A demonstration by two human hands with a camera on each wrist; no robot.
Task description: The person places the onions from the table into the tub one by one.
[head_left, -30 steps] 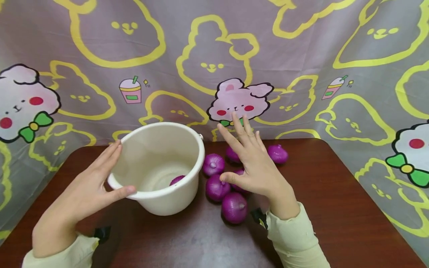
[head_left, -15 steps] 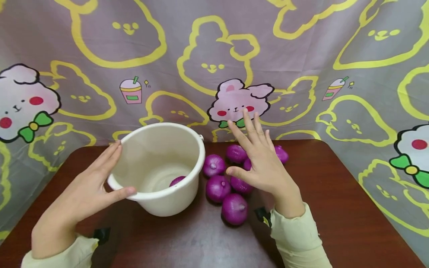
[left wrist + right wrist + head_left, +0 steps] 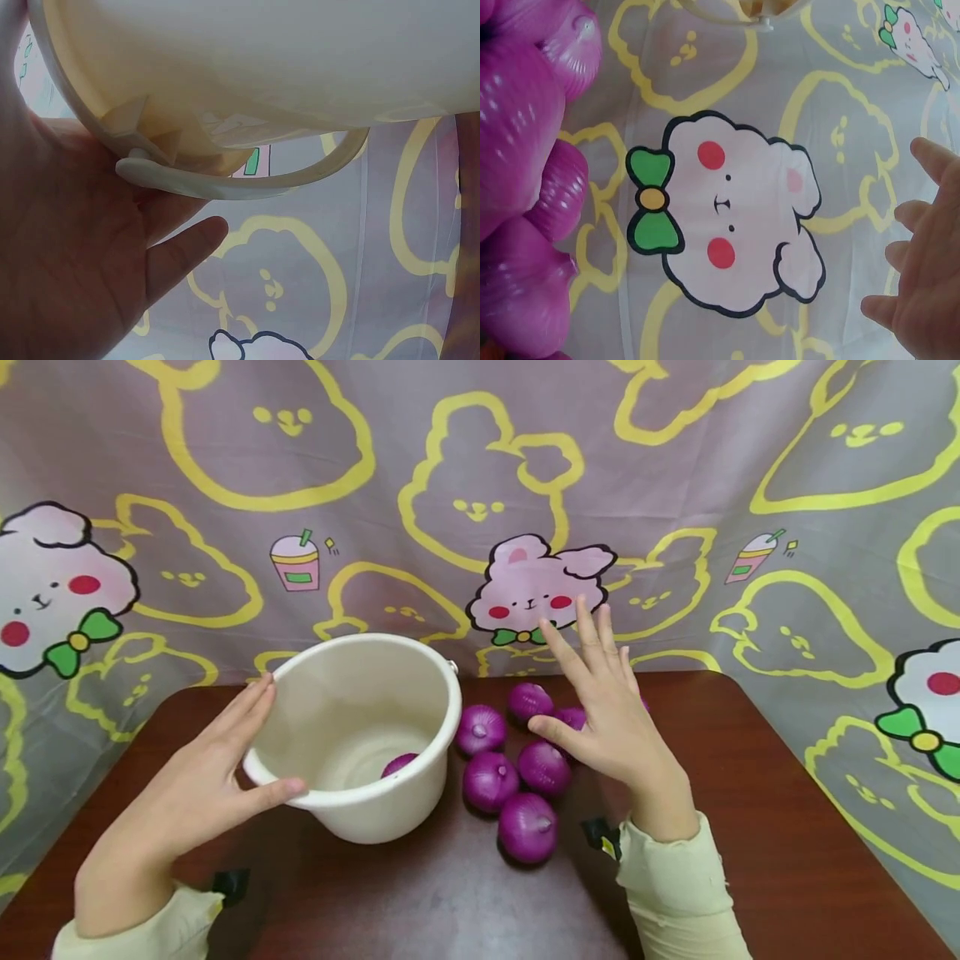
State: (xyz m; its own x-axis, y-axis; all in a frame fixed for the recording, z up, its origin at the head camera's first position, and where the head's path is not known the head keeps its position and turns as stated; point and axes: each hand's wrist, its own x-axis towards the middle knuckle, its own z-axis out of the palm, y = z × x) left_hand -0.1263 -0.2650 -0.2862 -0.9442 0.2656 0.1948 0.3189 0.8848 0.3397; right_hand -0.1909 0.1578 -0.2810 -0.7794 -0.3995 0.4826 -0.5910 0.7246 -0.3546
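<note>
A cream-white plastic bucket (image 3: 390, 814) stands on the table, with a purple onion (image 3: 398, 764) partly visible inside. My left hand (image 3: 183, 789) rests against the bucket's left rim, thumb at the front and fingers farther back, all fairly straight. In the left wrist view the palm lies beside the rim and the bucket's handle (image 3: 225, 187). My right hand (image 3: 618, 727) hovers with spread fingers, holding nothing. Under and left of it lie several purple onions, among them a front onion (image 3: 527, 828) and a back onion (image 3: 530, 702). The hand partly covers those farther right.
The brown table (image 3: 435, 902) carries everything. Close behind its far edge hangs a grey curtain (image 3: 390, 443) with yellow outlines and rabbit prints. A dark patch (image 3: 231, 885) shows by the left cuff, another dark patch (image 3: 600, 837) by the right one.
My right hand has drifted right above the onions, still spread, uncovering more of those on the left. The left hand, bucket and onions have stayed in place.
</note>
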